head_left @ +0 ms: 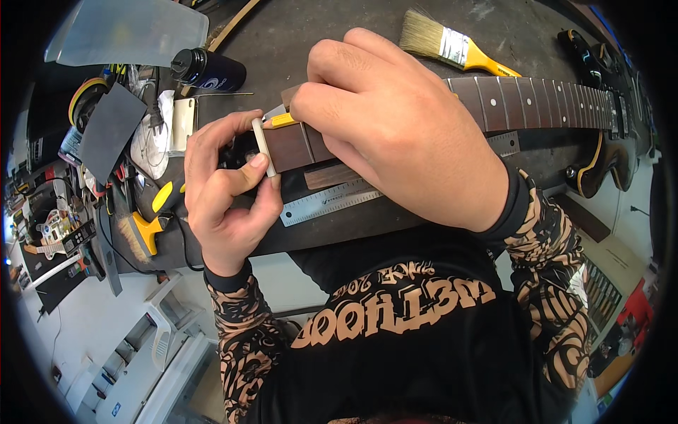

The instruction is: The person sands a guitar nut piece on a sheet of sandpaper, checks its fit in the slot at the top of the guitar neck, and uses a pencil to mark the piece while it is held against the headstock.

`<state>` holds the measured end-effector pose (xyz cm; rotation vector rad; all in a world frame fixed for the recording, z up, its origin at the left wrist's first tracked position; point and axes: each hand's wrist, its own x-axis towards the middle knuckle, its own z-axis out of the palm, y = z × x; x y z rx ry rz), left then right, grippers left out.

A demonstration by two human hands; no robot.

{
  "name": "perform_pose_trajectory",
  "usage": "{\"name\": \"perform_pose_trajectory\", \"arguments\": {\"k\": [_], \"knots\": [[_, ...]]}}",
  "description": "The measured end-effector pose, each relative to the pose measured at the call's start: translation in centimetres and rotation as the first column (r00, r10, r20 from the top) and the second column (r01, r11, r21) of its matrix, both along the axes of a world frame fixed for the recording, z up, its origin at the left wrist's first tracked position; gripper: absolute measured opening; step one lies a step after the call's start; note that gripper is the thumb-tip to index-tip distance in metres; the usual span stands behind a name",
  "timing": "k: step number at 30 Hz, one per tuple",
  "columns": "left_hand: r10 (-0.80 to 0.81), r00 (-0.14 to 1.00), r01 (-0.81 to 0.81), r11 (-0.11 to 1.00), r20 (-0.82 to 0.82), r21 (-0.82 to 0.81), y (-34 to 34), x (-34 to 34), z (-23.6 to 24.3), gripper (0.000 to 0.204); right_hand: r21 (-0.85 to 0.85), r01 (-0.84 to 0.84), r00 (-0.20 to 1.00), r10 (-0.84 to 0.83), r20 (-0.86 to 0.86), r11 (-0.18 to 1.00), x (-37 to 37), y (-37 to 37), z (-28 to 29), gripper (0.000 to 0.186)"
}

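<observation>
- Left hand: fingers pinching the white strip, which sits across the left end of the guitar neck.
- Right hand: fingers closed on the yellow pencil, most of it hidden in the grip.
- Pencil tip is at the strip's right face, toward its far end. Can't tell if it touches.
- Looks like a marking step. I'd seat the strip square and flat first; any creep spoils the line.
- Pencil low, one constant angle, light pressure, neck's top face as guide.
- Left thumb overlaps the strip's near half; I'd move it clear of the stroke.
- Metal ruler lies on the desk, near side of the neck; don't snag it.
</observation>
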<state>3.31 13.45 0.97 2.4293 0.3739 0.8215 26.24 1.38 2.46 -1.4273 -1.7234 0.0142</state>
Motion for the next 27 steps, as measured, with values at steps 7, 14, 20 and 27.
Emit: {"name": "perform_pose_trajectory", "arguments": {"k": [7,14,20,27], "knots": [[0.029,0.998,-0.028,0.999,0.056,-0.019,-0.1,0.2,-0.3,0.032,0.02,-0.01,1.0,0.01,0.012,1.0,0.0,0.1,-0.2,0.028],[0.032,0.997,-0.031,0.999,0.066,-0.024,-0.1,0.3,-0.5,0.031,0.011,-0.065,0.997,0.065,0.028,0.998,-0.2,-0.9,-0.3,0.025],[0.03,0.997,-0.028,0.999,0.074,-0.022,-0.1,0.3,-0.5,0.031,0.011,-0.14,0.99,0.139,0.021,0.99,-0.1,-1.4,-0.4,0.02],[0.008,0.999,-0.007,1.0,0.039,-0.031,0.0,-0.1,-0.2,0.025,-0.01,-0.182,0.983,0.183,0.028,0.983,0.2,-1.6,-0.2,0.018]]}}
